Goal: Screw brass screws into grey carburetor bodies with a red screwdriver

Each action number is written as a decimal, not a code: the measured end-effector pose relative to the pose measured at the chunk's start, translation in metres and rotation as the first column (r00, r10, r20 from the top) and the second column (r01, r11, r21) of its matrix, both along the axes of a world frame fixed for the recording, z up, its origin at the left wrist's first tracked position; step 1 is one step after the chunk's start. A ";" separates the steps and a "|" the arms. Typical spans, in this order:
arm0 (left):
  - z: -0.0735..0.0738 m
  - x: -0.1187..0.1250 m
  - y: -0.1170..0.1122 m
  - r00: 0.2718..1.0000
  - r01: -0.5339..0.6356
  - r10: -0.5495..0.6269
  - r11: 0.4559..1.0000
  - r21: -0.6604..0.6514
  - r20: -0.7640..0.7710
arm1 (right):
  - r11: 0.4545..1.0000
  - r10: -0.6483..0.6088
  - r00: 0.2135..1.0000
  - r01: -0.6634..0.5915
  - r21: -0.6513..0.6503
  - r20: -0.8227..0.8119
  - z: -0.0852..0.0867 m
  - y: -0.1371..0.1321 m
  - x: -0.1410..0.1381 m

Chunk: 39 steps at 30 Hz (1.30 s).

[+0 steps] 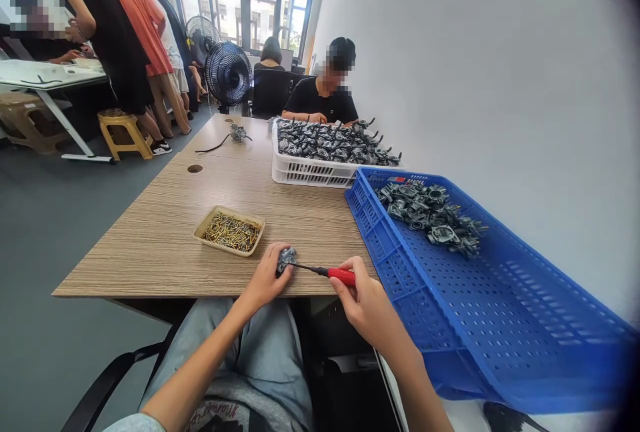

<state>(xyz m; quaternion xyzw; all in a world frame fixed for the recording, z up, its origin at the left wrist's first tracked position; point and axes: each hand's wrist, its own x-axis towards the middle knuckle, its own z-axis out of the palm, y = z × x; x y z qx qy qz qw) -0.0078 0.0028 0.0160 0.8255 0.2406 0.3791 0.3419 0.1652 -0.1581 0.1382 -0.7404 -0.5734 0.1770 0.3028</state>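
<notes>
My left hand [267,277] is closed around a small grey metal part [286,259] at the near edge of the wooden table [165,232]. My right hand [357,299] grips a red-handled screwdriver [341,276], whose dark shaft points left with its tip against the part. A shallow tan tray of small brass screws [230,231] lies just beyond my left hand. To my right, a blue perforated crate [500,312] holds a heap of the same grey metal parts [433,215] at its far end.
A white crate [310,171] heaped with grey parts stands farther along the table, where a seated person in black works. One loose part [238,132] and a cable lie at the far left. Standing fans, people and stools fill the back left. A white wall runs along the right.
</notes>
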 end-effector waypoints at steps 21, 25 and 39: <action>-0.002 0.001 0.001 1.000 0.001 -0.001 1.000 0.006 -0.001 | 1.000 0.008 1.000 -0.008 -0.003 -0.011 0.002 0.000 0.000; -0.002 0.000 0.000 1.000 0.001 -0.001 1.000 0.003 -0.005 | 0.999 0.051 0.996 -0.051 0.002 -0.072 0.004 -0.001 -0.002; -0.002 0.001 0.000 1.000 -0.006 0.006 1.000 0.006 -0.001 | 0.998 0.064 0.997 -0.064 -0.008 -0.046 0.004 -0.002 -0.002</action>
